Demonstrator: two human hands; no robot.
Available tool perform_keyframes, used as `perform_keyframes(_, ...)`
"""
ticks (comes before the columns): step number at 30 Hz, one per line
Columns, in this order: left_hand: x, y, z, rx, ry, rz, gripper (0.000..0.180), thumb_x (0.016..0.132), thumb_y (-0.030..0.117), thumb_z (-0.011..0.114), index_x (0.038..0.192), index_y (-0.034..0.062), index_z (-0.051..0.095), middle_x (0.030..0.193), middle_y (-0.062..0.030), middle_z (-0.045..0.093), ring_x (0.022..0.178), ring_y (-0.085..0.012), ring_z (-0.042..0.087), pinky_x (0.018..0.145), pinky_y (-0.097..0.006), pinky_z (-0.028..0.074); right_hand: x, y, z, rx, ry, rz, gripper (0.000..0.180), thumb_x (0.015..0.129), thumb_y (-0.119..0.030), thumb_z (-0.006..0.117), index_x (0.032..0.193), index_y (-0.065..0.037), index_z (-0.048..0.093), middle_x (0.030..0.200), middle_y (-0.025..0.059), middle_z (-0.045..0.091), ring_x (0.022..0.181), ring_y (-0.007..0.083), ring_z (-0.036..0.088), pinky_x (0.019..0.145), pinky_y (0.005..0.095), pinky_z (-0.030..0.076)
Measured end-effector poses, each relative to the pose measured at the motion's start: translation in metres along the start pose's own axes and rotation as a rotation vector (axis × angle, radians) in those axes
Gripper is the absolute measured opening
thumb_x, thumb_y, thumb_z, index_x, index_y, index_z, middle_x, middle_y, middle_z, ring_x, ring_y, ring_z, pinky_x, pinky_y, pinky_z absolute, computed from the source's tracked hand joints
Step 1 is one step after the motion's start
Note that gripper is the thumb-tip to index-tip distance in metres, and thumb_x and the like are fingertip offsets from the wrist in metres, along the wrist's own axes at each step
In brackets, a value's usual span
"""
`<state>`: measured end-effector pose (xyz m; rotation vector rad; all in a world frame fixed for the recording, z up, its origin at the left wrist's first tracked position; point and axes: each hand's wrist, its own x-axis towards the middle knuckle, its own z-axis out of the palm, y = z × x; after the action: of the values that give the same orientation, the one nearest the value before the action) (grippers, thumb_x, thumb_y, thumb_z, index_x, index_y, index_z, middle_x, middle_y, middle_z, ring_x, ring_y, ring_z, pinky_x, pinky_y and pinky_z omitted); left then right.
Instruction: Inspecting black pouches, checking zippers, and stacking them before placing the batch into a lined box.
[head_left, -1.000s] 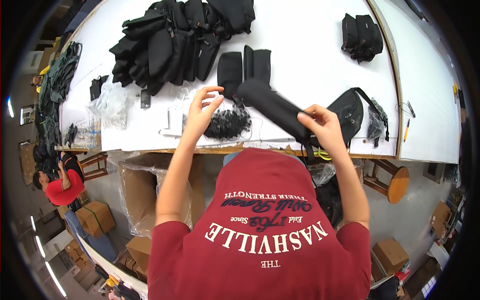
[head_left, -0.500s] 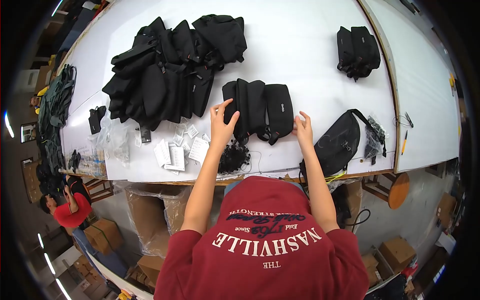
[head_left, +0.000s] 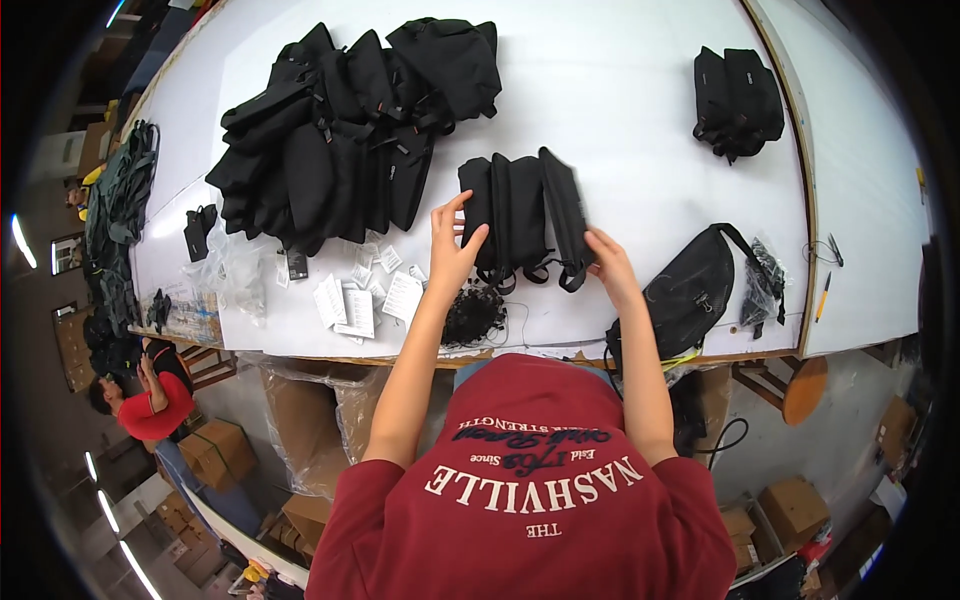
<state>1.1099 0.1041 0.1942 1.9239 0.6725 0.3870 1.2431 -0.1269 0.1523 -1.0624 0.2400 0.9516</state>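
Note:
Three black fabric pouches stand in a row before me: a left pouch [head_left: 476,205], a middle pouch [head_left: 520,210] and a right pouch [head_left: 566,205], which is tipped up on its edge, leaning and slightly blurred. My left hand [head_left: 456,240] is beside the left pouch, thumb and fingers apart in a C shape, touching its near left side. At the near outer side of the right pouch, my right hand [head_left: 612,265] holds its edge with bent fingers; part of that grip is hidden. Straps with buckles hang at the pouches' near ends.
A big heap of black bags [head_left: 340,140] lies far left; a pair of black pouches [head_left: 738,100] stands far right. Near me are white paper tags [head_left: 356,310], a pile of black cords [head_left: 474,315] and a black mesh bag [head_left: 690,285]. A person in red [head_left: 155,405] is at left.
The right pouch, which lay with its front face up, has been raised onto its edge by my right hand. My left hand stays beside the left pouch. The view has shifted slightly.

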Motion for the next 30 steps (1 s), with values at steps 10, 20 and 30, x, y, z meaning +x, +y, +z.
perform_keyframes(10, 0.002, -0.015, 0.007, 0.108, 0.004, -0.032, 0.067, 0.083, 0.019, 0.068, 0.140, 0.0089, 0.035, 0.134, -0.0177, 0.040, 0.117, -0.0303, 0.045, 0.098, -0.039, 0.038, -0.002, 0.034, 0.044, -0.744, 0.115, -0.486, 0.056, 0.096, -0.035, 0.052, 0.140, -0.003, 0.040, 0.127, 0.0231, 0.049, 0.117, 0.0311, 0.050, 0.098, 0.0362, 0.040)
perform_keyframes(20, -0.002, 0.000, 0.023, 0.206, -0.029, -0.029, 0.076, 0.090, 0.032, 0.060, 0.146, 0.0006, 0.019, 0.150, -0.0275, 0.020, 0.137, -0.0404, 0.024, 0.113, -0.043, 0.021, 0.011, 0.065, 0.075, -0.775, 0.191, -0.551, 0.065, 0.097, -0.040, 0.045, 0.148, -0.005, 0.022, 0.150, 0.0250, 0.022, 0.139, 0.0384, 0.022, 0.113, 0.0435, 0.019)
perform_keyframes(30, 0.055, -0.013, -0.024, 0.509, 0.386, 0.187, 0.053, 0.079, 0.020, 0.069, 0.123, 0.0007, 0.047, 0.128, -0.0178, 0.044, 0.120, -0.0370, 0.041, 0.101, -0.044, 0.033, 0.009, 0.052, 0.062, -0.808, 0.151, -0.557, 0.068, 0.096, -0.039, 0.049, 0.146, -0.001, 0.025, 0.150, 0.0248, 0.024, 0.140, 0.0370, 0.022, 0.114, 0.0412, 0.017)
